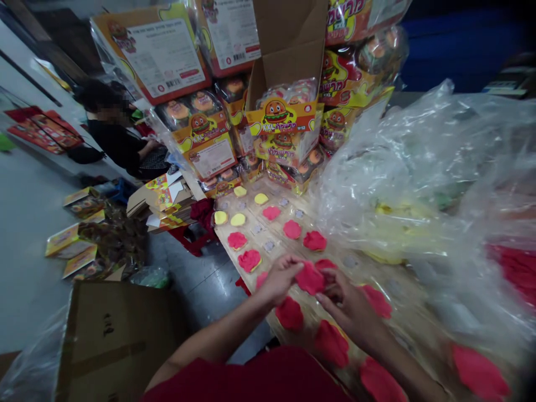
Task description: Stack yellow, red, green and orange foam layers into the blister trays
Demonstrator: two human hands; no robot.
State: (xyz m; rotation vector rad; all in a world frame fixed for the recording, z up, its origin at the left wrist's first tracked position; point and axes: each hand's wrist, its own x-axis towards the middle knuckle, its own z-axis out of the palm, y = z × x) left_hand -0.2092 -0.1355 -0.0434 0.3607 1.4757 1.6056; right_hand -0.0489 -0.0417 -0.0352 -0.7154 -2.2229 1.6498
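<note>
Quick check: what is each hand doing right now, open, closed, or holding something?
Left hand: closed on the edge of the red piece.
Right hand: fingers pinch the same red piece from the other side.

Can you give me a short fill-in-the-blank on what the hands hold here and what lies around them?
1. Both hands, left and right, hold one ____ piece.
2. Farther along the board, past the red pieces, lie ____ pieces.
3. The boxes stacked behind show a cartoon ____.
4. The heap on the right is clear ____.

Missing words: red; yellow; burger; plastic
</note>
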